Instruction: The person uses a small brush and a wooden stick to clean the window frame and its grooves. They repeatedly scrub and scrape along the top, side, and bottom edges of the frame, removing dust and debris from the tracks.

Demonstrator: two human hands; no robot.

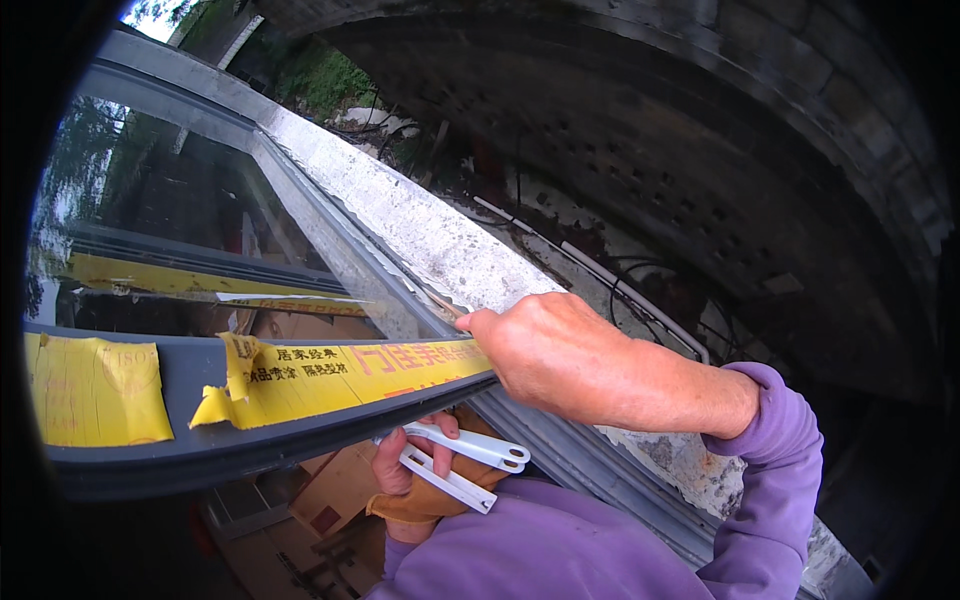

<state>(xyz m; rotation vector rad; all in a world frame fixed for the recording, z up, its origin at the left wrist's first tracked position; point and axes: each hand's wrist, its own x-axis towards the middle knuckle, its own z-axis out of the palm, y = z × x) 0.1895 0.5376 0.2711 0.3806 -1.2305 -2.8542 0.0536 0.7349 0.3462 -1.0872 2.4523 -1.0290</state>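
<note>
My left hand (409, 461), with bare fingertips and a tan leather glove (442, 487) about the palm, grips a white two-armed handle (469, 448); one arm has a rounded end with holes. It is below the lower rail of a dark grey metal window sash (184, 375). My right hand (555, 360) is bare and curled at the outer corner of that rail. From its thumb side a thin brown strip (444, 302) runs along the gap between frame and wall; most of it is hidden in the hand. Torn yellow protective film (300, 382) with printing covers part of the rail.
A rough concrete ledge (450, 240) runs outside the sash's glass pane (195, 195). Beyond it are a pale pipe (637, 300), dark cables and a block wall (750, 150). Metal frame tracks (585, 457) pass under my right forearm. Cardboard (337, 487) lies below indoors.
</note>
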